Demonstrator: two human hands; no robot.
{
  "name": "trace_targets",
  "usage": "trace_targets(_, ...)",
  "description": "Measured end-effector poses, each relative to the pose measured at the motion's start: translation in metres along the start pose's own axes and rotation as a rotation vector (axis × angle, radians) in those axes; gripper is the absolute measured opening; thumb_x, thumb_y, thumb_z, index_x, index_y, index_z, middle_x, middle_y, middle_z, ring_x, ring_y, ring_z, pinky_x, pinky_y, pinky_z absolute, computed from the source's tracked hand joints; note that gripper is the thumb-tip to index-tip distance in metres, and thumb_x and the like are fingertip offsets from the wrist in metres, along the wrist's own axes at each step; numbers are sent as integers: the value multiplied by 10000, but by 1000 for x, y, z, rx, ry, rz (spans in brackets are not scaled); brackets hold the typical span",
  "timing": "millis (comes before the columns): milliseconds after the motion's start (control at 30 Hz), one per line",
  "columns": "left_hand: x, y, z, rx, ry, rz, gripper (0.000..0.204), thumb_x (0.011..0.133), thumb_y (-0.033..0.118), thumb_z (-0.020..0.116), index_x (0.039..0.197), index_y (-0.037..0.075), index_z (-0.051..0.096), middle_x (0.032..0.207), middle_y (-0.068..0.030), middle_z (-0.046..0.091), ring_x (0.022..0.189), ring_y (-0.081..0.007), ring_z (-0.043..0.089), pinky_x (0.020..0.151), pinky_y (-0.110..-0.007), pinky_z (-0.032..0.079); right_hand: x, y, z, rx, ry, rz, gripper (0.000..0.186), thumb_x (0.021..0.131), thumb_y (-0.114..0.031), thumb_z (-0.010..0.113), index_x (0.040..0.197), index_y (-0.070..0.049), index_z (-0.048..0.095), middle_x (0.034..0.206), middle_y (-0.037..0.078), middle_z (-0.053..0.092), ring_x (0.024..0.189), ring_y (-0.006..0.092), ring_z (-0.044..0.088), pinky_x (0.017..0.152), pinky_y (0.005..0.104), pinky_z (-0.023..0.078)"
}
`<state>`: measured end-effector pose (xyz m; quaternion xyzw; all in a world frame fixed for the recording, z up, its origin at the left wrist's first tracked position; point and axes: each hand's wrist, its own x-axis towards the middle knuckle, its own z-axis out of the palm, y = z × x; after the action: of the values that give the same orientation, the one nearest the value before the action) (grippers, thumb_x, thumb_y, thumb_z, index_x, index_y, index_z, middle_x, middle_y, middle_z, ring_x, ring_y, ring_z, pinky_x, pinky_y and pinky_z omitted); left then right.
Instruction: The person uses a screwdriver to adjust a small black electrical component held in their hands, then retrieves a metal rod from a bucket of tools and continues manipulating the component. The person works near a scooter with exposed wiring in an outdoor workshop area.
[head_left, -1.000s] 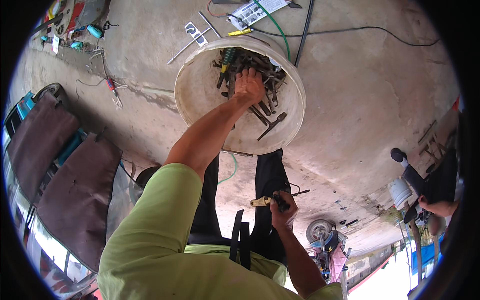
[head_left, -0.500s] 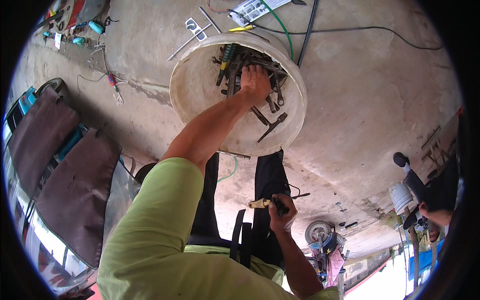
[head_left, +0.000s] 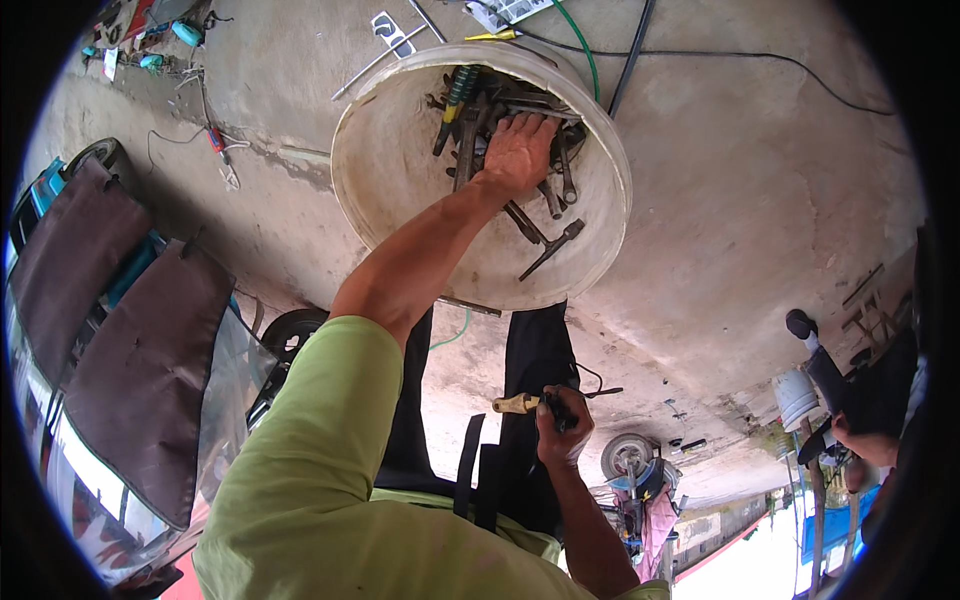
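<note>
My left hand (head_left: 517,152) is deep inside a white bucket (head_left: 390,180), its fingers apart and touching a jumble of dark metal wrenches (head_left: 467,155). A green and yellow handled tool (head_left: 458,100) lies left of my fingers. Below my hand rests a dark T-handled wrench (head_left: 550,245). My right hand (head_left: 562,430) is closed round a black tool with a tan part (head_left: 515,403) sticking out to the left, in front of my dark trouser leg.
Metal rods (head_left: 400,45), cables and a green hose (head_left: 590,55) lie beyond the bucket. At left stands a vehicle with brown panels (head_left: 150,380). At right, another person (head_left: 865,400) is by a white bucket (head_left: 795,395); a wheeled vehicle (head_left: 630,460) is lower right.
My left hand has shifted slightly right and up among the tools. The bucket appears a little higher and larger in view. My right hand has barely moved.
</note>
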<state>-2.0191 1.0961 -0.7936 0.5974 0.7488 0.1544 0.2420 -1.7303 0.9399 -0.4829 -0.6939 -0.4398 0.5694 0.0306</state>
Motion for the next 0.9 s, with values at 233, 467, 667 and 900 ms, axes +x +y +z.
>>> trace_targets(233, 10, 1, 12, 170, -246, -166, 319, 945, 208, 582, 1210, 77, 702, 1205, -199, 705, 1183, -386, 655, 993, -561, 476, 2, 0, 2, -7, -7, -81, 322, 801, -77, 792, 1095, 40, 730, 1039, 173, 779, 956, 296, 757, 870, 388, 593)
trace_targets(467, 46, 3, -21, 98, -777, -206, 489, 945, 275, 555, 1364, 61, 689, 1506, -226, 569, 1427, -393, 508, 1170, -625, 363, 2, 1, -2, -49, -11, -97, 326, 805, -108, 798, 1094, 28, 733, 1050, 177, 777, 959, 291, 758, 866, 389, 593)
trace_targets(667, 46, 2, -35, 61, -797, -265, 554, 814, 304, 747, 1302, 46, 697, 1390, -216, 653, 1329, -388, 610, 1072, -505, 528, 3, 4, -6, -46, 4, -134, 320, 816, -106, 792, 1101, 27, 730, 1059, 177, 772, 954, 293, 756, 858, 388, 593)
trace_targets(900, 29, 21, -105, -137, -775, -282, 688, 783, 376, 759, 1337, -3, 612, 1282, -267, 698, 1220, -419, 671, 1071, -486, 531, -1, 4, 0, -16, 1, -114, 316, 825, -99, 804, 1104, 26, 725, 1041, 163, 766, 944, 284, 748, 863, 379, 583)
